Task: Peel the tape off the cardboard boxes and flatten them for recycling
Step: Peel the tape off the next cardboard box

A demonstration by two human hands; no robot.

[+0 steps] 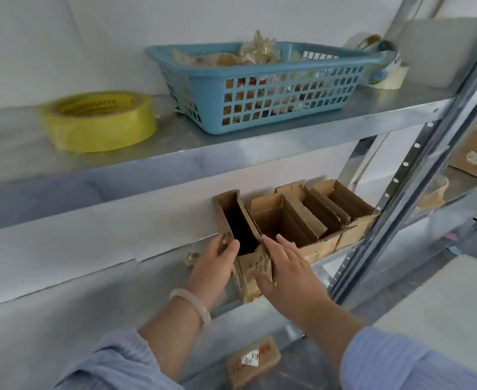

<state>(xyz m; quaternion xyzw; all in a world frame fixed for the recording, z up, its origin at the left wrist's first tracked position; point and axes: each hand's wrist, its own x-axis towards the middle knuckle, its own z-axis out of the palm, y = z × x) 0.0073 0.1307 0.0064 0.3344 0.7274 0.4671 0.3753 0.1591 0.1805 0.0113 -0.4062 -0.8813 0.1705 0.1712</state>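
A narrow open cardboard box (249, 280) stands on the middle shelf, its dark inside facing up. My left hand (214, 266) grips its left wall, thumb hooked over the rim into the opening. My right hand (285, 273) lies against the box's right front side, fingers nearly straight and pointing up-left, thumb under the front face. To its right stand two more open cardboard boxes (283, 220) (341, 205) with their flaps up, pressed side by side.
On the upper shelf (231, 153) sit a yellow tape roll (98, 121), a blue plastic basket (259, 85) full of crumpled tape, and more tape rolls (383, 66). A steel upright (417, 175) runs diagonally at right. Another box (252, 361) lies on the lower shelf.
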